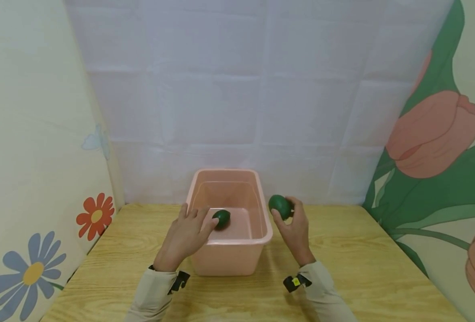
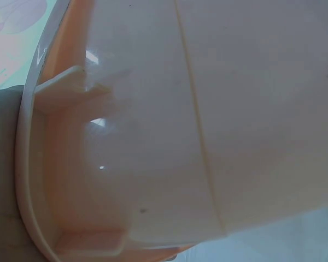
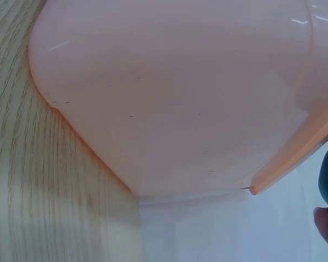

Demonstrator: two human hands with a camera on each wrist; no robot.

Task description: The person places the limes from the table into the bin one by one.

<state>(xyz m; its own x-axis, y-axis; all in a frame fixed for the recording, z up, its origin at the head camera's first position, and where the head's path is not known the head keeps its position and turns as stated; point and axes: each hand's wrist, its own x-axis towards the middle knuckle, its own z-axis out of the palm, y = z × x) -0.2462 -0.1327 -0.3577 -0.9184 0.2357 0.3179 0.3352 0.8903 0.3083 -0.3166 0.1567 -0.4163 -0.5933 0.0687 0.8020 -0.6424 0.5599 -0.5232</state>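
A smooth, dark green rounded fruit [image 1: 279, 206] is pinched between the thumb and fingers of my right hand [image 1: 295, 226], just outside the right rim of a pink plastic bin [image 1: 228, 259]. Part of this fruit and a fingertip show at the right edge of the right wrist view. My left hand [image 1: 186, 235] is over the bin's left rim with fingers spread. Its thumb overlaps a second dark green fruit [image 1: 223, 218], egg-shaped, seen within the bin's opening. In the left wrist view the bin's outer wall [image 2: 136, 142] fills most of the picture, with the hand past the rim.
The bin stands upright on a wood-grain table [image 1: 342, 259], close to a white creased cloth backdrop [image 1: 221, 98]. Flower-printed panels border the table at left and right. Both wrists wear black straps under light sleeves.
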